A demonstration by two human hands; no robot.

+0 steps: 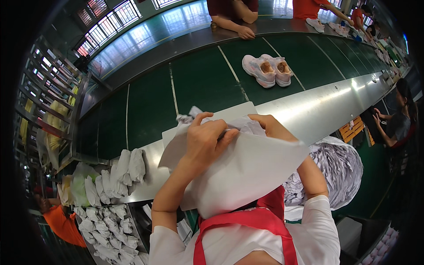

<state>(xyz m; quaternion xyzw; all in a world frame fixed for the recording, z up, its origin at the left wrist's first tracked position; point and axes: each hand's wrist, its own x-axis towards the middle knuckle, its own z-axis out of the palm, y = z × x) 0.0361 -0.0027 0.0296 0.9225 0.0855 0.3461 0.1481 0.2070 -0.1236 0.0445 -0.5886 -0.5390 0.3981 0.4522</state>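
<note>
Both my hands are raised over a large sheet of white tissue paper (247,172) that drapes down toward my red apron. My left hand (205,139) grips and crumples the top of the sheet. On the right, my right hand (269,126) pinches the same bunched edge. Under the hands lies a flat white board (236,112) on the metal ledge (318,104). A pair of pale pink sneakers (267,69) stands on the green conveyor belt (198,84) beyond, apart from my hands.
Crumpled white paper wads (126,170) pile on the ledge at left, and more fill a tray (110,229) below. A big bag of paper sheets (335,172) sits at right. Other people's hands and arms (238,22) rest across the belt; another person (397,119) works at right.
</note>
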